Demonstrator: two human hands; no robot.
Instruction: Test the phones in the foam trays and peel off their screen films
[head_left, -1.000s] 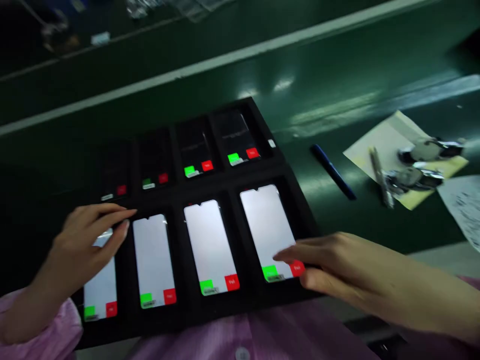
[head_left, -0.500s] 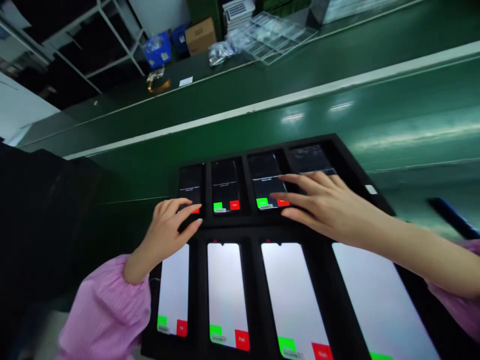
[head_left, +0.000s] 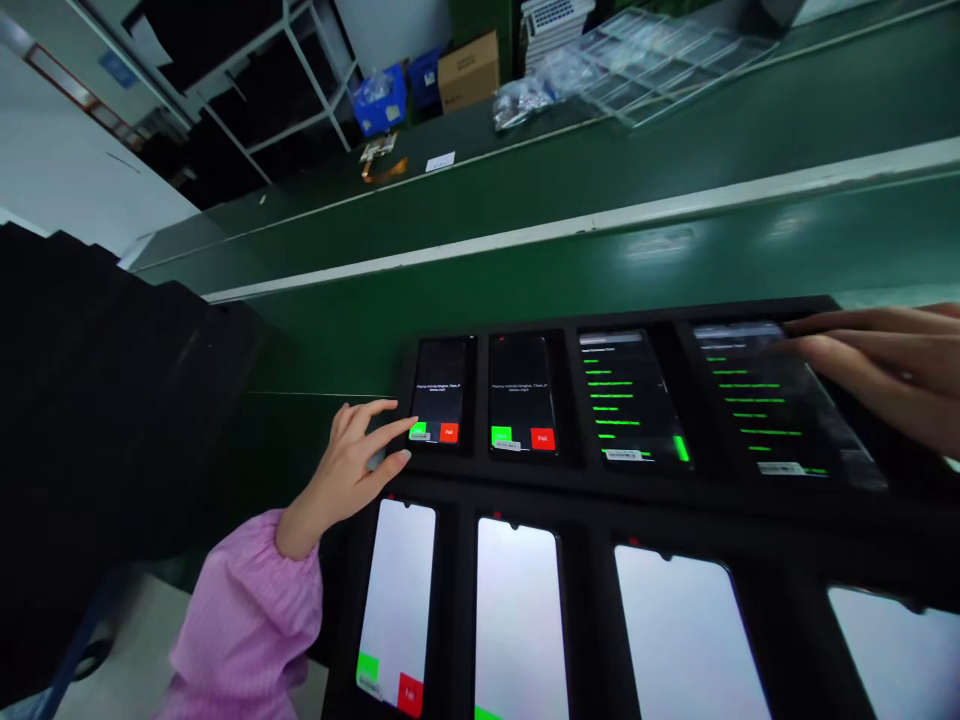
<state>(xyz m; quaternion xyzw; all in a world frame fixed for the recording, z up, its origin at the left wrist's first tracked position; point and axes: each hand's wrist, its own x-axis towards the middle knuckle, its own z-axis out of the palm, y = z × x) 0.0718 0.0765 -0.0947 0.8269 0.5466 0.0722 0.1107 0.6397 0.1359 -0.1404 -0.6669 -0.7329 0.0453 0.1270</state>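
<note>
My left hand (head_left: 349, 465) is open, its index fingertip at the green button of the leftmost smartphone (head_left: 440, 375) in the far row; touching or just above, I cannot tell. At the right edge, my right hand (head_left: 892, 370) has its fingers stretched over the side of the far row's rightmost smartphone (head_left: 757, 400), and the frame cuts it off. Green text lines fill that screen and the one on the smartphone (head_left: 626, 395) beside it. Another dark-screened smartphone (head_left: 520, 375) shows green and red buttons. All lie in a black tray (head_left: 465, 482).
Several white-screened smartphones (head_left: 517, 600) form the near row. Behind the green bench's pale rail (head_left: 450, 243) are a cardboard box (head_left: 469, 75), a blue bin (head_left: 380, 103) and a clear divided tray (head_left: 660, 70). A dark covered shape (head_left: 97, 400) stands at left.
The view has shifted, so the bench appears further right. My right hand has moved from the third far smartphone to the rightmost one. The two right far screens now show green text lines.
</note>
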